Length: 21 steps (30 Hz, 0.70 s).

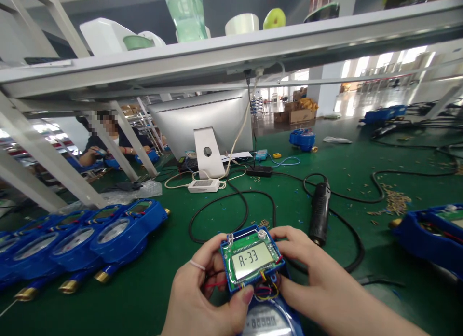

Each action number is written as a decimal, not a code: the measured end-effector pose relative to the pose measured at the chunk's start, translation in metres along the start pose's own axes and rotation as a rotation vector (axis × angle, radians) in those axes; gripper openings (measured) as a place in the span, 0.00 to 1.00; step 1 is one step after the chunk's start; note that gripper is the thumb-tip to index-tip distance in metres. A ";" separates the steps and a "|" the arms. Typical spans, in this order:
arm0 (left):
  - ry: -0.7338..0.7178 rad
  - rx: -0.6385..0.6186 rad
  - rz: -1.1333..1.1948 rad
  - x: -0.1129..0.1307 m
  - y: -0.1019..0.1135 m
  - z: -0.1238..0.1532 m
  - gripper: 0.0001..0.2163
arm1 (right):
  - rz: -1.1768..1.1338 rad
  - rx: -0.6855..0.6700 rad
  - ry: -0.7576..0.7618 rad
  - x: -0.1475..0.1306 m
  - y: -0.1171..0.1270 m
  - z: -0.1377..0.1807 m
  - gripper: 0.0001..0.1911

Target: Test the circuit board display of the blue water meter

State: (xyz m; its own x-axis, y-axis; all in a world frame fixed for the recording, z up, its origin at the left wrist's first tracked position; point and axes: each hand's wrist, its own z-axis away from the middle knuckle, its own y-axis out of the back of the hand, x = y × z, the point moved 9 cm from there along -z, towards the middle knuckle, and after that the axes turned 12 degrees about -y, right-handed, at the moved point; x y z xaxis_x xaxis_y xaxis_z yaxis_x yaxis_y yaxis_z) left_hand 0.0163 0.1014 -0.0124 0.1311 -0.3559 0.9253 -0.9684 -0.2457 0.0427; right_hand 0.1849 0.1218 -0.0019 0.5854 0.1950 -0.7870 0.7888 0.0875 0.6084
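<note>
My left hand (pixel 197 290) and my right hand (pixel 311 273) both grip a blue meter module (pixel 252 259) just above the green mat. Its green circuit board carries an LCD that reads A-33, and red, yellow and blue wires hang from its lower edge. My left thumb presses the module's bottom corner; my right fingers wrap its right and top sides. Under the module lies a blue water meter (pixel 269 321) with a number dial, partly hidden by my hands.
A row of blue water meters (pixel 90 239) with brass fittings lies at the left. A black electric screwdriver (pixel 320 210) and its cable lie right of my hands. Behind stand a silver monitor (pixel 204 123), a white adapter (pixel 203 185), scattered screws (pixel 396 201), and a seated co-worker (pixel 104 138).
</note>
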 end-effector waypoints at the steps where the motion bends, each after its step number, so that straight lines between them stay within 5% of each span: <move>1: -0.005 0.006 -0.014 0.000 0.001 0.000 0.26 | -0.029 -0.021 0.002 0.004 0.003 0.003 0.18; 6: 0.006 -0.043 -0.018 -0.005 0.000 -0.001 0.28 | -0.158 -0.131 -0.061 0.014 0.006 0.011 0.36; 13: -0.048 -0.073 -0.032 -0.009 0.004 -0.002 0.28 | -0.367 -0.384 -0.095 -0.014 -0.031 -0.003 0.47; 17: 0.018 -0.077 0.013 -0.015 0.004 -0.002 0.30 | -0.385 -0.312 -0.034 -0.015 -0.037 -0.013 0.47; 21: 0.118 -0.129 0.132 -0.017 -0.002 -0.002 0.29 | -0.355 -0.256 0.007 -0.008 -0.035 -0.017 0.35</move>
State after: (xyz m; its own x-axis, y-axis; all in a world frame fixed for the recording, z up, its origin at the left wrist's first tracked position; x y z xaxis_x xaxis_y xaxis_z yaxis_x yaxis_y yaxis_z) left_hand 0.0159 0.1095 -0.0272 -0.0170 -0.2674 0.9634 -0.9957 -0.0835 -0.0407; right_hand 0.1495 0.1341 -0.0150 0.2843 0.1153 -0.9518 0.8684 0.3897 0.3066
